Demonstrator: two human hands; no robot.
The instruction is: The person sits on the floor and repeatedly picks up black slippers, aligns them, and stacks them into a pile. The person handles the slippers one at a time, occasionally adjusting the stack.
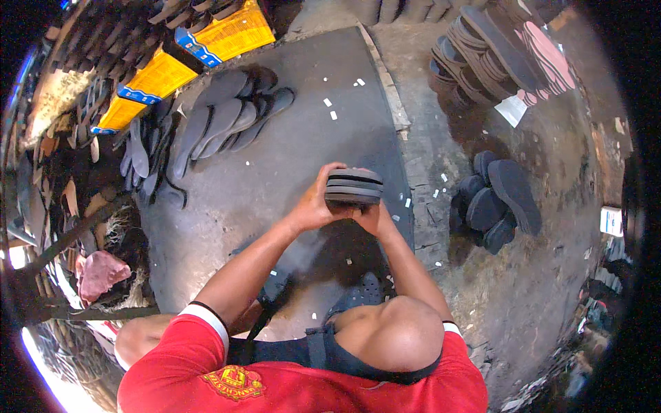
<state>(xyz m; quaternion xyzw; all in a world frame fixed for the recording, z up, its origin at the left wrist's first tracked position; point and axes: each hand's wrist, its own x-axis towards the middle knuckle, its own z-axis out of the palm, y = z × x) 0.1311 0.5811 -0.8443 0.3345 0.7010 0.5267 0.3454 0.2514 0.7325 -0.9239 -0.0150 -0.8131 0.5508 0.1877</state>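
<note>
1. grey, foam-like soles, a short stack (pixel 354 186), sit between both hands, held up over the dark floor sheet (pixel 330 76); layer count uncertain.
2. left hand (pixel 314 205): grasping the stack's left side, fingers curled over toward the top. right hand (pixel 372 217): at the lower right, apparently supporting from below; its fingertips are mostly hidden, so exact contact cannot be told.
3. risk a: layers may slide apart. a dark gap shows under the top layer; whether anything bonds them is not visible. likely cause: uneven squeeze, or the left side gripped harder than the right.
4. risk b: one sole could drop onto the sheet or the dark perforated shoe (pixel 368 292) below. likely cause: the right hand easing off early.
5. risk c: a fallen piece might pick up white scraps (pixel 328 102) scattered on the sheet.
6. position: stack ahead of the knees, well apart from the flat soles (pixel 220 120) at left and the thick black soles (pixel 513 193) at right.
</note>
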